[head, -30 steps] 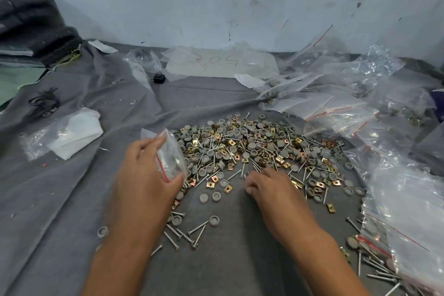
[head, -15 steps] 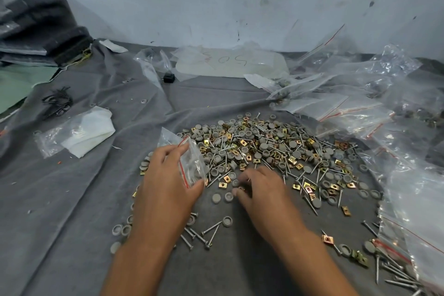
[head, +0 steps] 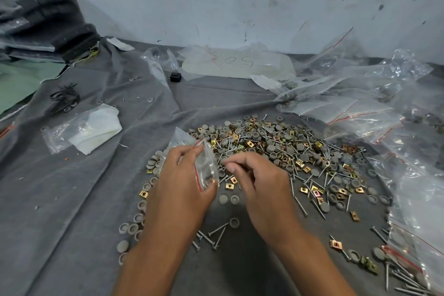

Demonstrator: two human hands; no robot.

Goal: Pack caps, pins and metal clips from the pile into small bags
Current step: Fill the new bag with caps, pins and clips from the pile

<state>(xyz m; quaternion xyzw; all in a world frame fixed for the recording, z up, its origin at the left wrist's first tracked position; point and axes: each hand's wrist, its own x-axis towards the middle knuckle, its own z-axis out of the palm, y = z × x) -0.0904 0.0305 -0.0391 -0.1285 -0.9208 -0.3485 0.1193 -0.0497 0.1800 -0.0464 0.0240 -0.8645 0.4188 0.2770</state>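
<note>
A pile [head: 283, 149] of grey round caps, metal pins and brass-coloured square clips lies spread on the grey cloth [head: 72, 187]. My left hand [head: 179, 190] holds a small clear zip bag [head: 204, 163] with a red seal line, its mouth turned toward my right hand. My right hand [head: 262, 182] hovers just above the pile's near edge, fingers curled, thumb and forefinger pinched together close to the bag's mouth; what they pinch is too small to make out. Loose caps [head: 134, 226], pins [head: 211, 235] and clips lie around both wrists.
Many clear zip bags [head: 384, 115], some filled, are heaped along the right side and far edge. A bag with white paper [head: 91, 130] lies at left, near black ties [head: 64, 98]. Folded dark fabric [head: 40, 21] is stacked far left against the wall.
My right hand has lifted off the pile and moved left toward the bag's mouth with fingers pinched. My left hand keeps holding the bag. The camera has shifted.
</note>
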